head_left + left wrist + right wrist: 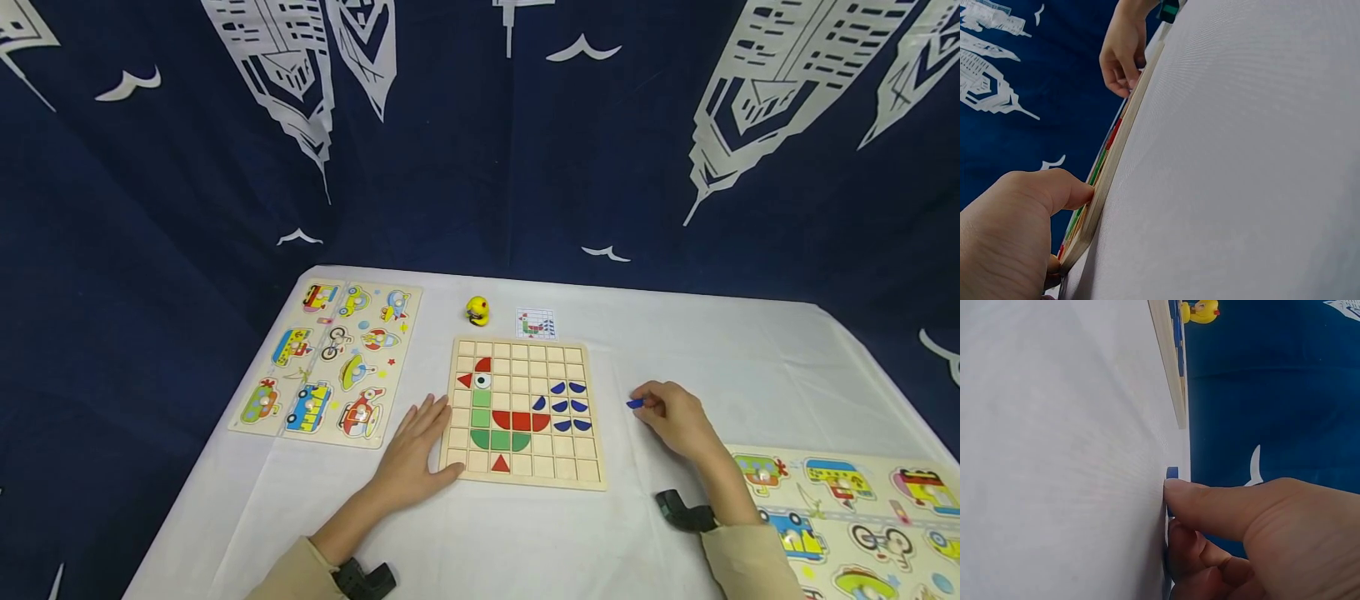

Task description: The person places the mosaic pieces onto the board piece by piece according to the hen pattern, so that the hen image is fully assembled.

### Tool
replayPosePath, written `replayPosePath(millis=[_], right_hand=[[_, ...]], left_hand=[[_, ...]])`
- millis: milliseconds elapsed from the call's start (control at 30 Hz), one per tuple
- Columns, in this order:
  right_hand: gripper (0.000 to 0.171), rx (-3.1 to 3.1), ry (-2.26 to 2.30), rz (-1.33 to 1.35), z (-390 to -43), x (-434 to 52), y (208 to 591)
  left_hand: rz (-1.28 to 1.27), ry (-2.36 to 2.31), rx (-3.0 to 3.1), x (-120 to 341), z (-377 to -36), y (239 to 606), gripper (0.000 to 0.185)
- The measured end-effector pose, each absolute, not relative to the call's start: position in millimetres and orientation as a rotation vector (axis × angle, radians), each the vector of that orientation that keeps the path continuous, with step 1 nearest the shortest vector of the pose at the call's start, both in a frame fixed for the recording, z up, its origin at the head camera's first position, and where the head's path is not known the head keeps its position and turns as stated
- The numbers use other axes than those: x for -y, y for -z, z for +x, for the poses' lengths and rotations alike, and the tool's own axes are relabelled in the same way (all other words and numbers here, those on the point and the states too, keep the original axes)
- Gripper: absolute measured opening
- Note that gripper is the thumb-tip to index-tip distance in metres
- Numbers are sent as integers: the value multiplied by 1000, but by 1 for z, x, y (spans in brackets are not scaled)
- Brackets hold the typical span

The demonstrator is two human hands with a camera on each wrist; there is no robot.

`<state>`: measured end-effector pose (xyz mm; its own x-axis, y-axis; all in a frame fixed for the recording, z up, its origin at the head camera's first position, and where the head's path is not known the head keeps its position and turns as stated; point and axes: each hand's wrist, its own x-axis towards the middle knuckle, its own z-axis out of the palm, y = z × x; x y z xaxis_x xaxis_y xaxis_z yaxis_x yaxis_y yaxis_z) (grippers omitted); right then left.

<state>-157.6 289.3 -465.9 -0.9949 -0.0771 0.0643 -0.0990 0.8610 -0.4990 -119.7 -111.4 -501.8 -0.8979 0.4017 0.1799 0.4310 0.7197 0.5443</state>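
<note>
A wooden grid board (557, 469) lies on the table with red, green and blue pieces set in a bird-like pattern. My left hand (412, 454) rests at its left edge, fingers stretched out; the left wrist view shows the thumb (1072, 190) touching the rim. To the right of the board, my right hand (678, 423) pinches a small blue piece (635, 403) between thumb and fingers, low by the tablecloth. In the right wrist view, the thumb covers most of that blue piece (1172, 472). Several blue half-round pieces (579, 406) sit in the board's right-hand cells.
Behind the board are a small pattern card (536, 323) and a yellow toy duck (477, 311). A vehicle puzzle board (390, 367) lies at the left. Another puzzle board (840, 508) lies at the right front, under my right forearm. A dark blue printed cloth (465, 183) hangs behind the table.
</note>
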Motion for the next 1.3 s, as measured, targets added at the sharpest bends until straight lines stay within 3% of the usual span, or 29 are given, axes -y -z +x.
replayPosePath(millis=[300, 733, 1300], right_hand=[[12, 2977, -776, 224, -156, -284, 464], [14, 2958, -832, 828, -128, -217, 451], [16, 2935, -750, 882, -129, -209, 455]], left_hand=[[-696, 936, 2876, 112, -120, 503, 82], [-709, 922, 2865, 110, -120, 504, 83], [-683, 925, 2912, 112, -122, 504, 84]])
